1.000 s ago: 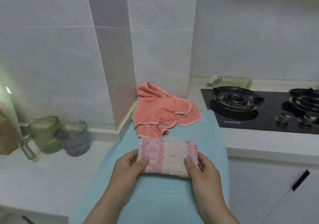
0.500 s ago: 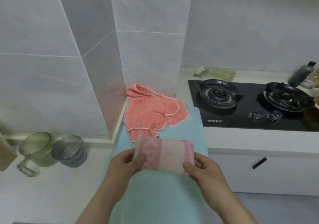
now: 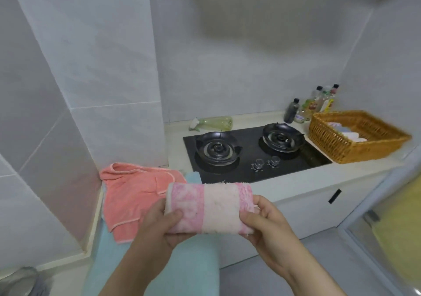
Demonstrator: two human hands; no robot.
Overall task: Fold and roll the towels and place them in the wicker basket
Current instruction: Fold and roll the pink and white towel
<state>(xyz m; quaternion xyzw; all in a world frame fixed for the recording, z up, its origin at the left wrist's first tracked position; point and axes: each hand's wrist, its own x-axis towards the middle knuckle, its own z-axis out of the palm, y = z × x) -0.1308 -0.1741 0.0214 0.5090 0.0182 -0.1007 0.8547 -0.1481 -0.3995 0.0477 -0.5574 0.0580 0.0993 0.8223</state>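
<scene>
Two hands are holding one rolled towel point(image 3: 209, 208), pink and white, in the air above the front edge of the counter. The left hand point(image 3: 159, 227) is gripping the roll's left end, thumb curled over the front and fingers wrapping behind. The right hand point(image 3: 266, 227) is gripping the right end the same way, thumb pressing on the front. The roll is lying level between them, touching nothing else.

One coral towel point(image 3: 134, 193) is lying crumpled and unfolded behind the left hand, resting on a teal mat point(image 3: 193, 261) and reaching the tiled wall corner. The mat is hanging over the counter's front edge.

One basket point(image 3: 330, 140) is sitting on the counter well to the right, just beside the stove point(image 3: 248, 145). Rolled towels are showing inside it, in pale colours; the blur is keeping me from counting them.

The stove is carrying two burners and two knobs. One spray bottle point(image 3: 211, 123) is lying on its side behind the left burner. A cluster of bottles point(image 3: 316, 106) is standing in the back corner between stove and basket, at least four, though they are overlapping. One grey cup point(image 3: 20, 279) is showing at the lower left edge.
</scene>
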